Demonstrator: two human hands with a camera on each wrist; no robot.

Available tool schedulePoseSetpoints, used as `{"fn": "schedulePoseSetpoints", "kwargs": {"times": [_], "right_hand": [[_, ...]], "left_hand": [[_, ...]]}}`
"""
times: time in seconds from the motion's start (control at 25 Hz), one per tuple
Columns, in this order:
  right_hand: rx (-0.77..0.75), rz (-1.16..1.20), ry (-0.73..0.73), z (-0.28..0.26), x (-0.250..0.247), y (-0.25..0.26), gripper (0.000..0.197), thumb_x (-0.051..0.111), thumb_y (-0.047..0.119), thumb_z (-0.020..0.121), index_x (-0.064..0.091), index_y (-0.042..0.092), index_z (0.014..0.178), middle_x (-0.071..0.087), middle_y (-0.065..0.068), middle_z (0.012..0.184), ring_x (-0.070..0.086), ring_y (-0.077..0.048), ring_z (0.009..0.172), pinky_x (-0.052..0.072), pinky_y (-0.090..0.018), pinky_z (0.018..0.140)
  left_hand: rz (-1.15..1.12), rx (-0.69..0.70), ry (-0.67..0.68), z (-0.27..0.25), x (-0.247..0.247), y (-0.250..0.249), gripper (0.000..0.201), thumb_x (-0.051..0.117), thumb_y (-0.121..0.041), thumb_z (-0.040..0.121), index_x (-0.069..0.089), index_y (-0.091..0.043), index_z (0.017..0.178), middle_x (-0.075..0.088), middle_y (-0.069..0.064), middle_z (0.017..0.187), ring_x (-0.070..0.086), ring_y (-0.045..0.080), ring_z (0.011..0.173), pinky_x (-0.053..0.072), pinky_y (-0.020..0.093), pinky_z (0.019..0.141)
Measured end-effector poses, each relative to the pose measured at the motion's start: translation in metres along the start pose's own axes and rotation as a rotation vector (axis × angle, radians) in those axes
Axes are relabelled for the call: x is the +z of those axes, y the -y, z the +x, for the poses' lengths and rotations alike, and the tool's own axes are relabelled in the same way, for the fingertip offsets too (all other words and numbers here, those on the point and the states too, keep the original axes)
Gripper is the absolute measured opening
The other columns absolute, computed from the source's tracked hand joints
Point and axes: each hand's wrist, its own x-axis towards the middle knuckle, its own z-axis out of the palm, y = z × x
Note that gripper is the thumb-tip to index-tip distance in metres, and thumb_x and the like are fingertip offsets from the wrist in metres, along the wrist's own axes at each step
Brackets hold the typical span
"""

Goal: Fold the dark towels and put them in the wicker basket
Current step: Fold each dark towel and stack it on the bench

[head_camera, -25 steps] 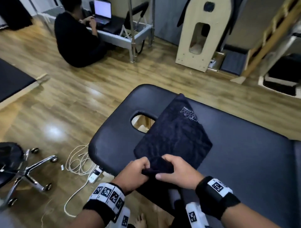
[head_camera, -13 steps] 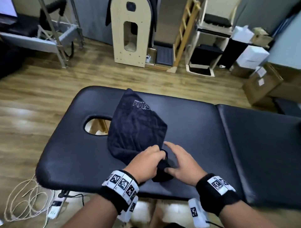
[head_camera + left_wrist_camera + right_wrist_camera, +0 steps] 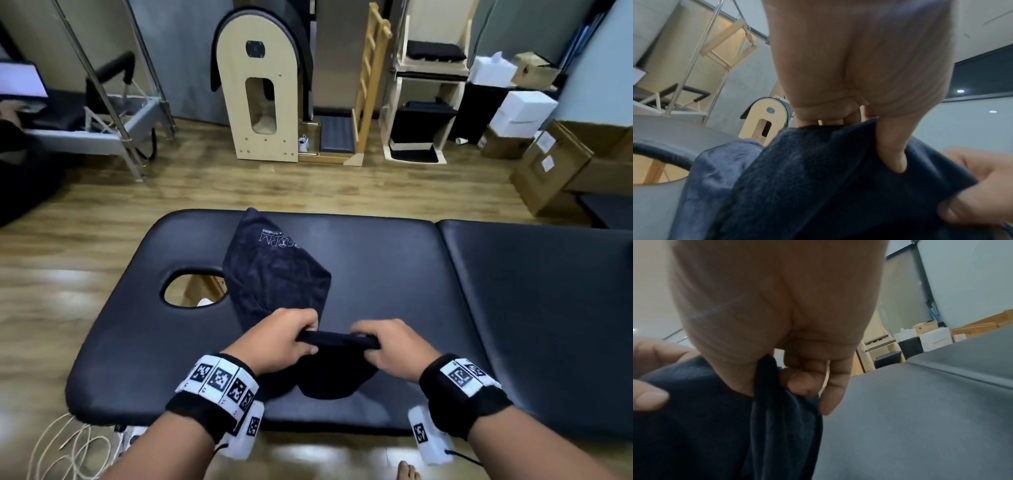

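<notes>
Towel axis: dark towel (image 3: 274, 274) lies w/ long axis slanting from far edge of massage table (image 3: 394, 274) toward near edge; far corner points away from person, near end lifted betw. both hands.
Towel place: on table's left section, just right of face hole (image 3: 191, 286), its left edge overlapping hole rim.
Towel look: navy/near-black terry, folded to a narrow multi-layer piece; far part flat on table, near part bunched, sagging in a curve below the hands.
Writing: white logo near far corner, upside-down from head view; letters approx "…ORM" w/ a small line above, too small to read.
Left hand (image 3: 277, 339): fingers curled over near edge of towel, thumb pressed into cloth (left wrist view (image 3: 859, 65)) – gripping towel.
Right hand (image 3: 394, 346): pinches same edge, just right of left hand; cloth caught betw. thumb base and curled fingers (right wrist view (image 3: 777, 305)) – gripping towel.
Edge betw. hands: stretched taut, runs along table's length.
Table: black padded, seam right of towel splits it in 2 sections.
Behind table: wood floor (image 3: 308, 185), arched wooden unit (image 3: 263, 92), cardboard boxes (image 3: 561, 161) at far right.
</notes>
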Motion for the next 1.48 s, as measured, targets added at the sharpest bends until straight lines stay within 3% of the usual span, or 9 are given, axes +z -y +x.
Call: {"fn": "schedulePoseSetpoints", "kwargs": {"times": [0.12, 0.4, 0.56, 0.72, 0.92, 1.04, 1.16, 1.36, 1.48], "right_hand": [[0.043, -0.101, 0.004, -0.009, -0.018, -0.041, 0.016, 0.06, 0.034, 0.077, 0.053, 0.031, 0.062, 0.056, 0.006, 0.069, 0.064, -0.024, 0.087, 0.047, -0.031, 0.067], [0.246, -0.034, -0.361, -0.064, -0.1, -0.196, 0.016, 0.073, 0.026, 0.074, 0.06, 0.023, 0.065, 0.054, 0.01, 0.11, 0.063, -0.021, 0.093, 0.05, -0.03, 0.076], [0.274, 0.01, -0.546, -0.106, -0.119, -0.266, 0.035, 0.078, 0.011, 0.066, 0.047, 0.024, 0.057, 0.065, 0.006, 0.106, 0.066, -0.027, 0.084, 0.052, -0.033, 0.068], [0.317, 0.069, -0.391, -0.111, -0.126, -0.283, 0.032, 0.079, 0.025, 0.07, 0.049, 0.019, 0.06, 0.057, 0.001, 0.057, 0.059, -0.029, 0.067, 0.041, -0.034, 0.055], [0.174, 0.073, -0.007, -0.093, -0.144, -0.27, 0.019, 0.073, 0.017, 0.074, 0.054, 0.021, 0.073, 0.072, 0.01, 0.059, 0.066, -0.001, 0.061, 0.052, -0.025, 0.064], [0.253, 0.168, 0.182, -0.074, -0.159, -0.252, 0.021, 0.069, 0.005, 0.083, 0.05, 0.014, 0.08, 0.073, -0.005, 0.061, 0.073, -0.013, 0.057, 0.057, -0.029, 0.057], [0.298, 0.176, 0.178, -0.04, -0.178, -0.234, 0.01, 0.064, 0.001, 0.088, 0.058, 0.007, 0.083, 0.074, -0.018, 0.066, 0.075, -0.023, 0.058, 0.06, -0.039, 0.057], [0.433, 0.192, 0.018, 0.046, -0.242, -0.207, 0.017, 0.063, 0.005, 0.09, 0.069, 0.011, 0.075, 0.074, -0.009, 0.069, 0.077, -0.022, 0.068, 0.061, -0.032, 0.063], [0.39, 0.032, -0.432, 0.085, -0.313, -0.176, 0.017, 0.062, 0.012, 0.09, 0.078, 0.011, 0.084, 0.076, -0.014, 0.087, 0.072, -0.035, 0.092, 0.051, -0.029, 0.068]], "left_hand": [[0.063, -0.046, -0.076, 0.024, 0.01, -0.029, 0.033, 0.075, -0.023, 0.077, 0.042, -0.028, 0.077, 0.055, -0.011, 0.074, 0.053, 0.008, 0.074, 0.048, 0.033, 0.071], [0.147, -0.081, -0.118, 0.111, 0.053, -0.143, 0.035, 0.079, -0.037, 0.072, 0.044, -0.034, 0.071, 0.057, -0.012, 0.073, 0.055, 0.011, 0.074, 0.05, 0.033, 0.068], [0.148, -0.058, -0.077, 0.146, 0.065, -0.194, 0.039, 0.082, -0.036, 0.071, 0.044, -0.03, 0.067, 0.054, -0.011, 0.066, 0.05, 0.009, 0.067, 0.045, 0.033, 0.063], [0.273, -0.176, -0.014, 0.157, 0.06, -0.196, 0.022, 0.077, -0.035, 0.077, 0.056, -0.029, 0.079, 0.059, -0.012, 0.077, 0.055, 0.012, 0.08, 0.046, 0.031, 0.067], [0.469, -0.437, 0.108, 0.151, 0.037, -0.171, 0.015, 0.074, -0.037, 0.079, 0.064, -0.026, 0.083, 0.06, -0.004, 0.088, 0.063, 0.023, 0.088, 0.043, 0.029, 0.066], [0.493, -0.551, 0.043, 0.157, 0.024, -0.151, 0.019, 0.067, -0.04, 0.083, 0.055, -0.025, 0.081, 0.061, 0.002, 0.092, 0.063, 0.028, 0.088, 0.048, 0.033, 0.069], [0.267, -0.669, 0.017, 0.174, 0.007, -0.133, 0.013, 0.054, -0.029, 0.09, 0.063, -0.021, 0.096, 0.071, 0.008, 0.081, 0.067, 0.028, 0.07, 0.053, 0.032, 0.061], [-0.726, -0.774, -0.178, 0.235, -0.055, -0.121, 0.016, 0.037, -0.002, 0.103, 0.051, 0.008, 0.104, 0.066, 0.027, 0.065, 0.061, 0.025, 0.038, 0.042, 0.023, 0.03], [-0.644, -0.541, -0.501, 0.28, -0.143, -0.139, 0.023, 0.04, 0.012, 0.093, 0.063, 0.008, 0.096, 0.068, 0.025, 0.075, 0.071, 0.029, 0.055, 0.061, 0.046, 0.055]]}}
